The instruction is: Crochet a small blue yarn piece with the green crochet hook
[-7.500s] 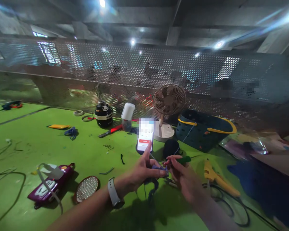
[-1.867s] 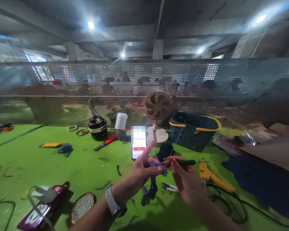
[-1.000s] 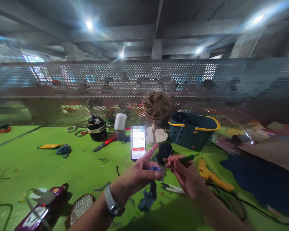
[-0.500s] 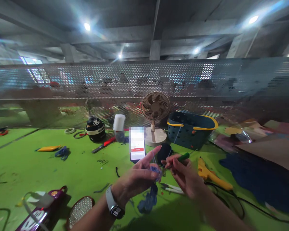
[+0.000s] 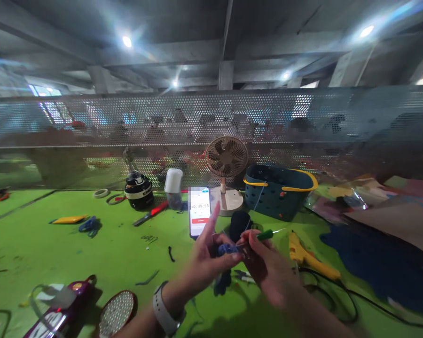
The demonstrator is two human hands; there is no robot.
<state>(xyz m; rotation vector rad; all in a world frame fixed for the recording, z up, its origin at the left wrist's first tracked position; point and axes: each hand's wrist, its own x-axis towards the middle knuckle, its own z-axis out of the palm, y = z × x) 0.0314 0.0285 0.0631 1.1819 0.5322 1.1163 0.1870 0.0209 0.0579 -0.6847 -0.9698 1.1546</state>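
Left hand [image 5: 205, 263] pinches one blue yarn piece [image 5: 226, 249], while its index finger [image 5: 212, 221] points upward; right hand [image 5: 270, 265] pinches one green-handled tool [image 5: 265, 235] just beside this piece. The blue yarn piece is held above the green table [image 5: 120, 253], between the two hands. Near them I count one dark yarn ball [image 5: 239, 227], one lit phone [image 5: 199, 214], one fan [image 5: 226, 157], one basket [image 5: 278, 202] and one yellow glue gun [image 5: 307, 258]
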